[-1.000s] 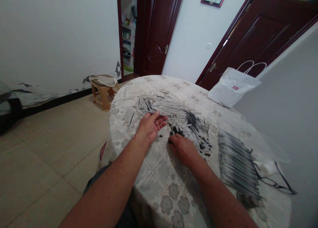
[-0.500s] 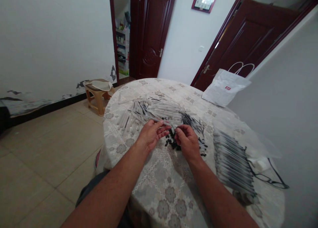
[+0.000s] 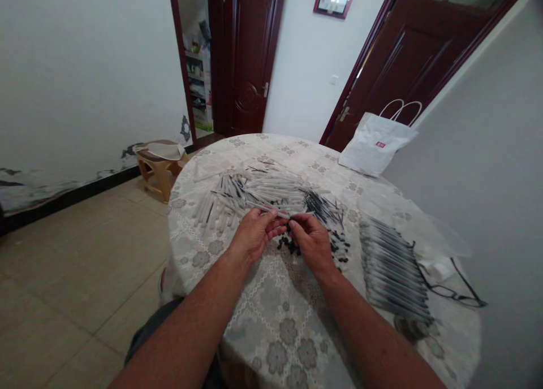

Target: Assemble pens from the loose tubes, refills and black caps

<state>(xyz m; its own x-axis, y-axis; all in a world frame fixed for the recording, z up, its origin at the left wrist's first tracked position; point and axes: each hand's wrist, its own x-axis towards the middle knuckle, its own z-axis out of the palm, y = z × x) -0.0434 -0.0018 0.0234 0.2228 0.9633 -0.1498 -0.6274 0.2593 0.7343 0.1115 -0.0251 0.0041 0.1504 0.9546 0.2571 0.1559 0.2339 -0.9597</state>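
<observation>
My left hand (image 3: 257, 232) pinches a thin whitish pen barrel (image 3: 271, 209) between thumb and fingers, its end pointing right. At that end my right hand (image 3: 311, 237) is closed with thumb and forefinger together; a small dark piece seems to show at the fingertips, too small to name surely. Below and beside the right hand lie small black caps (image 3: 340, 243), partly hidden by it. Past the hands spreads a pile of whitish barrels (image 3: 275, 185), some with dark cores. A bundle of thin black sticks (image 3: 322, 207) lies right of that pile.
On the right of the round, cloth-covered table (image 3: 292, 312) lies a row of dark-cored pens (image 3: 392, 264). Near it are black-framed glasses (image 3: 456, 294) and a roll of tape (image 3: 411, 328). A white paper bag (image 3: 375, 146) stands at the back right; a stool (image 3: 159, 171) is beyond the left edge.
My right hand has moved left to the barrel's end, closing the small gap between the hands. The left hand keeps its hold. The whole view has shifted slightly.
</observation>
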